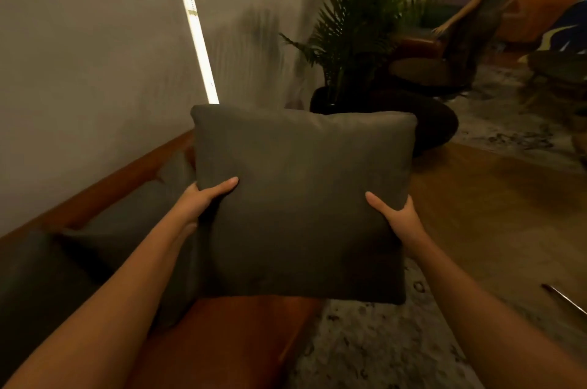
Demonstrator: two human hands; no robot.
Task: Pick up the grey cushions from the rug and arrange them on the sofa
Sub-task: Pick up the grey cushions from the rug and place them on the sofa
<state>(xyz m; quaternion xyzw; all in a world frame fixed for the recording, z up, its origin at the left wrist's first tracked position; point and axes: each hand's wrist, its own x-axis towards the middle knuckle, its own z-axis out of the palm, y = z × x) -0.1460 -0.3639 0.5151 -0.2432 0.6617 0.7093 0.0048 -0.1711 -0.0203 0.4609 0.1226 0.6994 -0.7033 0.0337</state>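
A square grey cushion (301, 198) is held upright in mid-air in front of me, above the sofa's brown seat (228, 341). My left hand (203, 198) grips its left edge with the thumb on the front face. My right hand (394, 217) grips the right edge the same way. Other grey cushions (104, 236) lean against the sofa's wooden back rail (95, 191) on the left, partly hidden by my left arm and the held cushion.
A pale patterned rug (381, 350) lies below right, with wooden floor (495, 217) beyond. A potted palm (365, 39) in a dark pot stands behind the cushion. A bright light strip (197, 29) runs up the grey wall. A person (470, 17) and low round seats are far right.
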